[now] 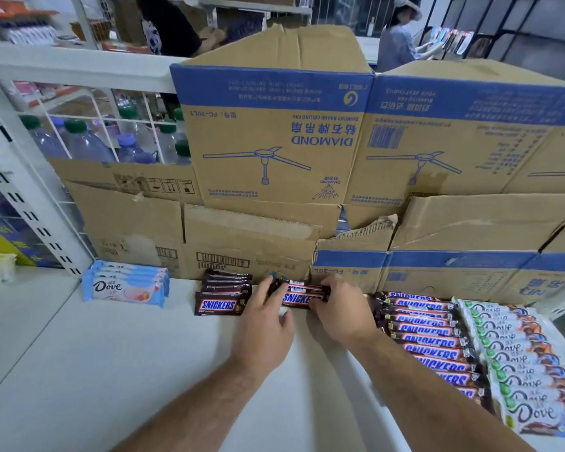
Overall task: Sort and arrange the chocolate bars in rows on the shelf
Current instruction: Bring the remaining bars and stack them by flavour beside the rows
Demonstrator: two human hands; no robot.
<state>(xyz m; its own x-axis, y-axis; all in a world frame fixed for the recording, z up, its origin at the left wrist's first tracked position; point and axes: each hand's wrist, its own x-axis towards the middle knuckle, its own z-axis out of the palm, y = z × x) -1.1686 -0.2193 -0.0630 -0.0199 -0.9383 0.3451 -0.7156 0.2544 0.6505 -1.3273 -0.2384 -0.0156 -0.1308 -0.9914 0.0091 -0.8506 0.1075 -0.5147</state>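
Head view, from left to right: in the upper left of the frame, water bottles point(88, 141) with green and purple caps stand behind a white wire grid. Below them, at the back of the white shelf point(111, 370), lies a small stack of light-blue Dove bars point(124, 285), touching the cardboard boxes point(274, 125) that wall off the shelf's far side. Just right of it, apart from it, sits a short stack of brown Snickers bars point(224, 295), labels facing up.

At centre frame the left hand point(265, 321) has its grip clamped on the left end of a Snickers bundle point(302, 293), fingers over the top and thumb at the near edge. The bundle lies crosswise against the boxes, just beside the short stack. The right hand point(340, 308) curls its grip round the bundle's right end.

Right of the hands, a long row of Snickers point(431, 337) runs from the boxes toward the lower right of the frame, overlapping like tiles. Touching it on the right is a matching row of white-and-orange Dove bars point(519, 360).
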